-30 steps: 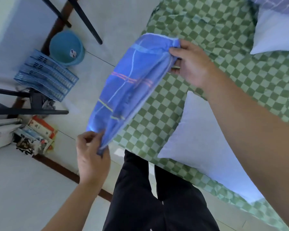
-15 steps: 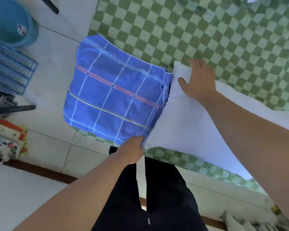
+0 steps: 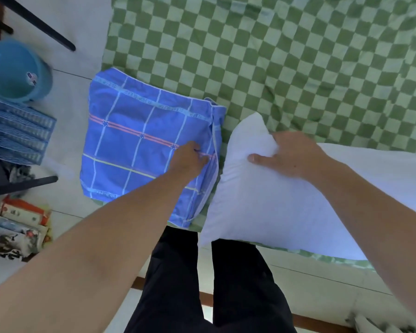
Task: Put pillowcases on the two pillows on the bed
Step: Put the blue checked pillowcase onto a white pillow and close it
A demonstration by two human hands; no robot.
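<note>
Two hands work at centre frame. The right hand (image 3: pixel 291 155) bunches the near corner of the white pillow (image 3: pixel 274 200), fingers pressed into the stuffing; half a second ago it lay flat there. The left hand (image 3: pixel 190 159) has shifted up from the lower edge and pinches the blue plaid pillowcase (image 3: pixel 139 150) at its open end, fingertips hidden in the fold. Both lie side by side on the green checked bedspread (image 3: pixel 274 56), nearly touching, so the corner looks ready to enter the mouth. The pillow's right end runs out of frame; no second pillow shows.
</note>
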